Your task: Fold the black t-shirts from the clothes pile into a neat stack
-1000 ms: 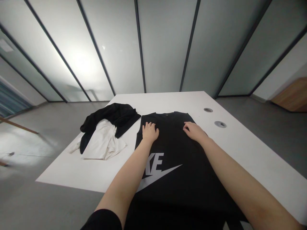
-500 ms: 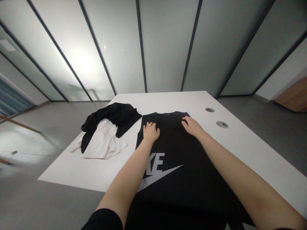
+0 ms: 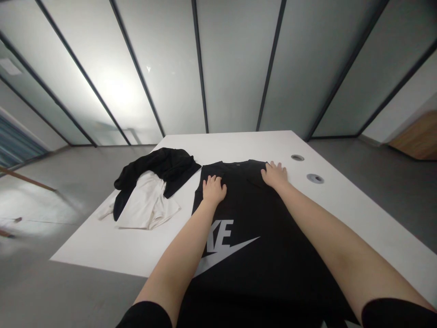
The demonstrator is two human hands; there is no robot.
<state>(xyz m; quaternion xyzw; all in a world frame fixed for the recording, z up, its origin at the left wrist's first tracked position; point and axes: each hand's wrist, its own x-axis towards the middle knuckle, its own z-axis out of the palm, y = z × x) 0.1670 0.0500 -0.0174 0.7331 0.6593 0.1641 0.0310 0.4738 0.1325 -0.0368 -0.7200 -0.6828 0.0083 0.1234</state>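
Observation:
A black T-shirt (image 3: 273, 255) with a grey printed logo lies spread on the white table, its neckline toward the far edge. My left hand (image 3: 214, 189) rests flat on its upper left part, fingers spread. Across from it, my right hand (image 3: 275, 175) lies at the shirt's right shoulder edge, fingers apart and partly over the table. Neither hand grips the cloth. My forearms cover part of the logo and of the shirt's sides.
On the left of the white table (image 3: 239, 143) lie a crumpled black garment (image 3: 160, 159) and a white garment (image 3: 145, 205), partly overlapping. Two round metal grommets (image 3: 315, 178) are set in the tabletop at the right. A frosted glass partition (image 3: 232, 68) stands behind.
My right hand has slid outward to the right, from the shirt's upper right part to its shoulder edge, and its fingers have spread. My left hand has stayed in place.

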